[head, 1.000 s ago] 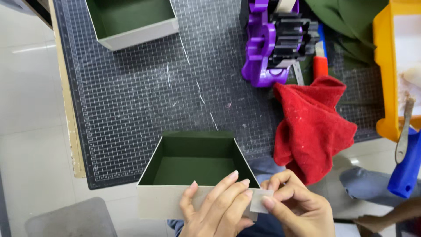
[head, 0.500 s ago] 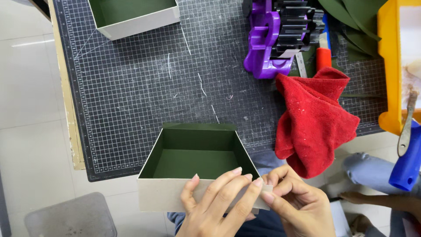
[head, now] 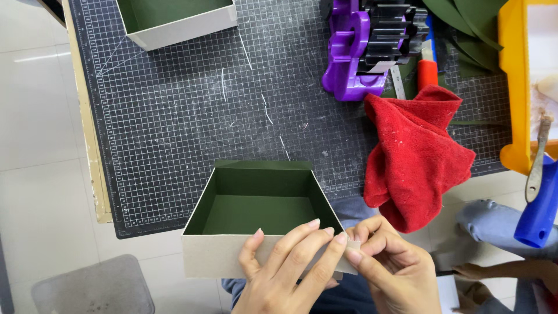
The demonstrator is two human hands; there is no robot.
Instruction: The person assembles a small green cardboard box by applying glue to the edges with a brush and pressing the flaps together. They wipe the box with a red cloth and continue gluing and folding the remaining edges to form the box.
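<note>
Grey board made the outside of the box (head: 218, 256), dark green lining its floor and inner walls; it was open-topped, wider at the near wall than the far one. It sat at the near edge of the mat (head: 192, 104), its near wall under both hands. The left hand (head: 285, 273) lay flat on that wall, fingers spread over its rim. The right hand (head: 392, 273) pinched the box's right corner between thumb and fingers. Just beyond the right hand lay a red cloth (head: 415, 154); further off, a purple tool (head: 354, 49) and a second box (head: 174, 20)
</note>
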